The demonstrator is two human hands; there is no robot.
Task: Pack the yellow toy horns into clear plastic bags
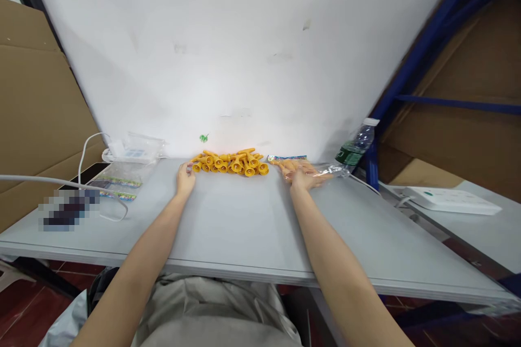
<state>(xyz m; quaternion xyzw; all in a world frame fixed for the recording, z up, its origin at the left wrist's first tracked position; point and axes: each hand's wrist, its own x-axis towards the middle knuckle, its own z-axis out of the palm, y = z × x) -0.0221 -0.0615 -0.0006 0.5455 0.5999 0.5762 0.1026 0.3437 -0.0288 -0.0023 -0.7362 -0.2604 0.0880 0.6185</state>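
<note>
Several yellow plastic trumpet-shaped pieces [236,164] lie in a row along the back of the table, most with their flared mouths toward me. At the row's left end is my left hand [186,179], fingers bent and a little apart, touching the outermost pieces. My right hand [303,179] grips a clear plastic bag [288,167] to the right of the row. Peach-coloured contents show through the bag, and its top edge carries a colourful printed strip. My right fingers are partly hidden against the bag.
A water bottle [356,146] leans at the back right. At left lie clear printed bags [122,180], a white cable [83,157] and a blurred dark object [69,211]. A white power strip [453,200] sits beyond the table's right side. A white board [244,54] rises behind.
</note>
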